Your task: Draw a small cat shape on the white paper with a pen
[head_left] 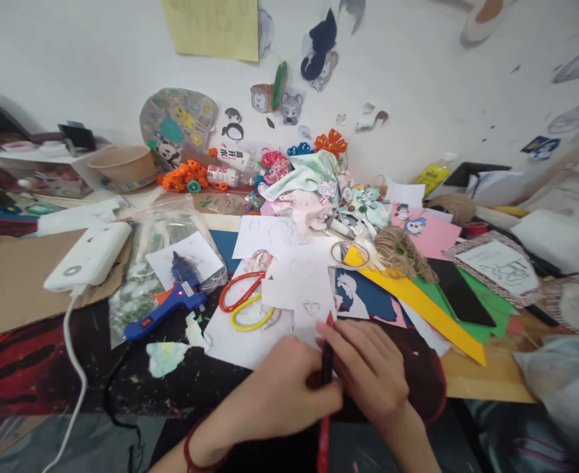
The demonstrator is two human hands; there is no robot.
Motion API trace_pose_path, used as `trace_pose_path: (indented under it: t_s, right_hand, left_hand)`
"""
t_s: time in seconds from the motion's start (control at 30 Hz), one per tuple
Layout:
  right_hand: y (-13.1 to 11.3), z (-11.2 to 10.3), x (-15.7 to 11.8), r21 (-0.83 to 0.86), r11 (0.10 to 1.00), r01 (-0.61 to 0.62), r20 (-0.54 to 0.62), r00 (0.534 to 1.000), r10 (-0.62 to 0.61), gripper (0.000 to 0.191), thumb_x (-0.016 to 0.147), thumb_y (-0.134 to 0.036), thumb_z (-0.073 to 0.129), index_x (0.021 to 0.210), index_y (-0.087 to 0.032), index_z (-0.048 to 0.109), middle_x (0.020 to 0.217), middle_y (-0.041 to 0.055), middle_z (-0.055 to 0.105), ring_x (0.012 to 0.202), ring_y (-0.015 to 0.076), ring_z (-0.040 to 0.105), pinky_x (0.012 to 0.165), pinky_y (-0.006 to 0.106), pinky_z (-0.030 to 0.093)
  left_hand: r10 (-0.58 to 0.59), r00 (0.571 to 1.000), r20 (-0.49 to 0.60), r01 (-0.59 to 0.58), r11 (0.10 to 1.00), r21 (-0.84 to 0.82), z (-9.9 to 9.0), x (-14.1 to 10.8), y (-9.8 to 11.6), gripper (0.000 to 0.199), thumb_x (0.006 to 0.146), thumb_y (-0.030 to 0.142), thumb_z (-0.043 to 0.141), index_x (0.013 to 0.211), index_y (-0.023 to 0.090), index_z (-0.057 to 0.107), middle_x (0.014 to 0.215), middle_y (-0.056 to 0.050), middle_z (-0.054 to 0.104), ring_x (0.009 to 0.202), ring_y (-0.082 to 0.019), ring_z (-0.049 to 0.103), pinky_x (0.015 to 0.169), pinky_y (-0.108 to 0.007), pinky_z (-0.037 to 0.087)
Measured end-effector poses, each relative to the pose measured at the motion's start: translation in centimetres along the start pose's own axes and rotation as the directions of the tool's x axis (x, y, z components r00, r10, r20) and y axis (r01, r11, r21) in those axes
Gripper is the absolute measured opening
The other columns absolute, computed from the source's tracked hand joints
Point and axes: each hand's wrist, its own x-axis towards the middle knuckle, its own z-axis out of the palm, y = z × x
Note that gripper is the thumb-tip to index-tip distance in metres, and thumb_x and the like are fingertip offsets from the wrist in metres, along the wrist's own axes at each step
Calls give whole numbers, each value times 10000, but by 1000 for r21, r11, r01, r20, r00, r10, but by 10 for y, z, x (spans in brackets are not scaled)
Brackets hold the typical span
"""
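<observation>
A red-and-black pen (327,361) points away from me, its red tip end over white paper. My left hand (289,387) is closed at the pen's middle, with the thumb across it. Around the part nearer the tip, my right hand (368,368) has its fingers closed; the fingertips lie by the red end. Just beyond the hands, a small sheet of white paper (297,292) carries faint drawn outlines. Scissors with one red and one yellow handle (243,301) lie left of it, their blades covered by paper.
A blue glue gun (169,310) and a white power bank (90,256) with a cable lie left. Behind are cloth scraps (309,190) and orange flowers (186,177). To the right are twine (402,249), tape (351,255), a yellow strip (417,309) and a black phone (461,292).
</observation>
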Motion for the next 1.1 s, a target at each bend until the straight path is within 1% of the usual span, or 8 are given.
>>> trace_pose_path:
  t_s: [0.07,0.13,0.2,0.3,0.43,0.83,1.0,1.1]
  right_hand:
    - [-4,-1,-2,-88,996,34,-24,999,-36,302,980,-94,541,1216,-186,706,959,100,791,876,214,758,789,308,590]
    - [-3,4,0,-147,961,-234,-166,964,210,147,934,-145,651,1037,-212,732,855,68,791,727,189,751,680,269,590]
    - [2,12,9,-3,792,-610,-244,769,591,45,894,-243,728,922,-218,703,789,51,773,651,187,730,622,274,589]
    - [10,26,28,420,463,-780,94,545,833,159,880,-349,738,876,-221,644,715,12,736,629,179,718,587,263,589]
    - [14,37,41,525,221,-822,344,443,828,244,792,-381,813,805,-205,645,650,0,717,585,157,687,555,230,552]
    - [7,37,38,310,212,-927,361,321,876,428,886,-370,708,527,-204,544,413,-40,564,321,81,440,366,206,352]
    - [8,39,36,301,231,-925,345,331,878,421,879,-356,704,524,-203,539,402,-48,545,304,71,422,335,197,309]
    - [8,37,39,270,228,-936,373,319,871,419,882,-346,695,521,-201,538,403,-44,549,314,75,442,337,193,317]
  left_hand:
    - [54,998,32,-54,999,1,9,-2,-2,381,929,289,623,598,169,477,525,84,407,487,-47,374,442,-194,249]
    - [205,972,-116,-193,975,107,15,-4,-9,335,983,375,578,714,175,583,637,50,586,571,-79,518,524,-200,371]
    - [431,827,-362,-283,874,395,20,-5,-18,282,1016,343,509,855,163,655,801,-24,693,721,-150,615,659,-262,470]
    - [613,640,-463,-182,706,684,25,-4,-35,233,1005,185,476,991,153,706,939,-55,751,813,-193,654,767,-322,492]
    - [613,633,-473,-93,667,740,30,-2,-52,260,999,166,493,1121,145,722,1134,-48,769,1052,-212,689,975,-350,459]
    - [592,655,-469,-78,671,738,30,2,-61,237,942,131,558,1072,103,754,1113,-47,784,1052,-174,733,1173,-300,362]
    - [584,564,-584,-30,721,692,41,7,-64,254,948,126,522,1003,105,769,1046,-40,800,993,-155,746,1190,-293,344]
    - [574,571,-586,-27,727,686,46,9,-65,256,946,129,522,1008,104,770,1053,-36,798,989,-148,745,1192,-283,338]
